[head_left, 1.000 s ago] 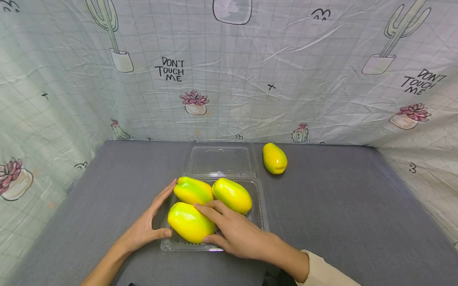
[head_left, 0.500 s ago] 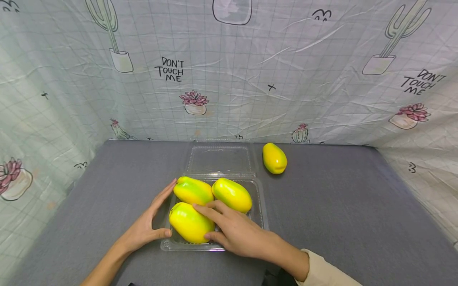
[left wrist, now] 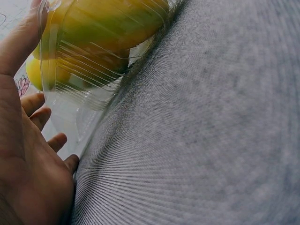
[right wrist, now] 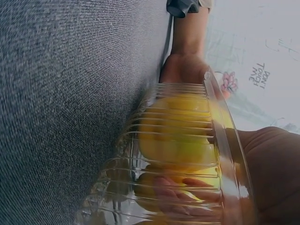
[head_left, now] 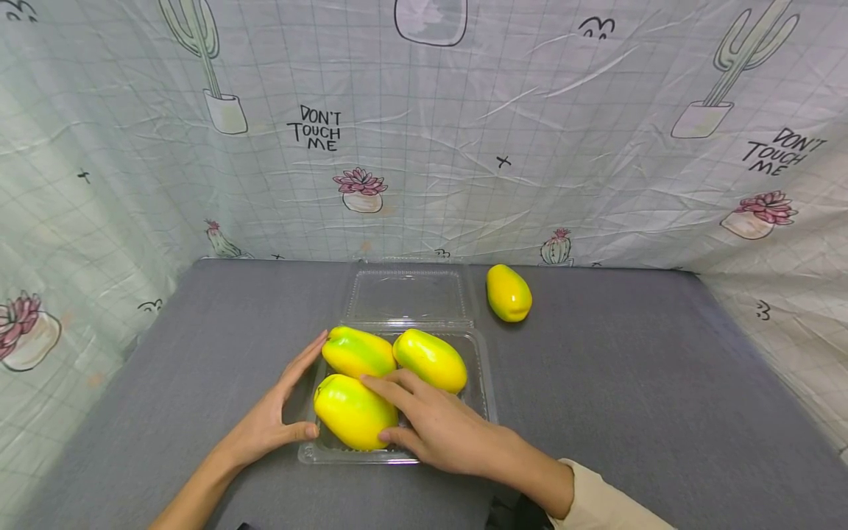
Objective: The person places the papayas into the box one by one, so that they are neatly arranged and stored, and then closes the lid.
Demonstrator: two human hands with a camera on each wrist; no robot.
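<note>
Three yellow-green mangoes lie in a clear plastic clamshell box [head_left: 490, 397]. My right hand [head_left: 444, 430] reaches over the box's right side, thumb and fingers around the right end of the front mango [head_left: 350, 414]. Behind it are the back-left mango [head_left: 358, 352] and the right mango [head_left: 432, 361], partly covered by that hand. My left hand [head_left: 265, 423] rests along the box's left side, fingers extended and thumb at the rim. Through the clear wall [left wrist: 89, 70], the left wrist view shows fruit beside that hand. Fingers [right wrist: 176, 194] show inside the box in the right wrist view.
The box's clear lid [head_left: 407, 294] lies folded back behind it. Another yellow mango [head_left: 509, 294] sits on the grey cloth [head_left: 629, 383] to the back right. A printed curtain [head_left: 424, 147] closes off the back and sides.
The front mango has shifted slightly to the right in the box, with the right hand still around its end. The left hand has stayed in place.
</note>
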